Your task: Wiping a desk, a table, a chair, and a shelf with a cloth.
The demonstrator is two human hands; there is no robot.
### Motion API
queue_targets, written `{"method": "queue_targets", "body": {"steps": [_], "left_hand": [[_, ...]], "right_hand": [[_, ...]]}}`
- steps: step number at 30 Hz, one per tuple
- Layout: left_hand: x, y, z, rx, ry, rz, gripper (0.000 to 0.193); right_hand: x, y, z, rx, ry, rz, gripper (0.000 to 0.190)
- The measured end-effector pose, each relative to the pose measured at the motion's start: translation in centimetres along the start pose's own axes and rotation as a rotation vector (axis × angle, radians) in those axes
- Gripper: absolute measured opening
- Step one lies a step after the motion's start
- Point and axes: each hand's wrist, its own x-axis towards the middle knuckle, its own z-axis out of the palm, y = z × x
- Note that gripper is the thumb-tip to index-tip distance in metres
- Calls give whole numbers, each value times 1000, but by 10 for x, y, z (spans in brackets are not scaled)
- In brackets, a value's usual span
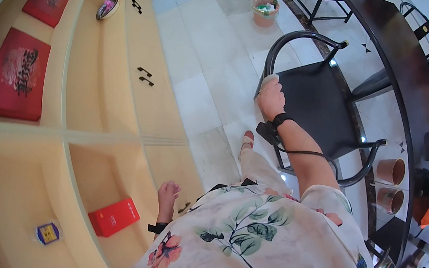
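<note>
My right hand (272,99) is closed around a small pale cloth-like piece (270,79), against the curved rail of a black armchair (314,99). Most of the piece is hidden by the fingers. A black band circles that wrist, and a dark strap or cord runs beneath the forearm. My left hand (168,195) hangs at my side by the wooden cabinet (170,103), fingers loosely curled and nothing visible in them. Below it, in a cabinet compartment, lies a red box (114,217).
Two red boxes with dark brushwork, one a large box (20,76), stand on the left shelves near a decorated dish (107,8). A waste bin (265,11) is on the tiled floor (210,56). A long dark table (415,78) curves along the right, with two bins below.
</note>
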Motion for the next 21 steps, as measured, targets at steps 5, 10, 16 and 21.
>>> {"method": "queue_targets", "body": {"steps": [5, 10, 16, 21], "left_hand": [[39, 32, -7, 143, 16, 80, 25], [92, 49, -26, 249, -148, 165, 23], [145, 101, -19, 468, -173, 242, 27], [199, 156, 7, 492, -216, 226, 27]], "right_hand": [[43, -9, 4, 75, -77, 107, 38], [78, -12, 12, 185, -81, 254, 46], [102, -13, 14, 260, -77, 430, 49], [119, -10, 5, 273, -108, 477, 56]]}}
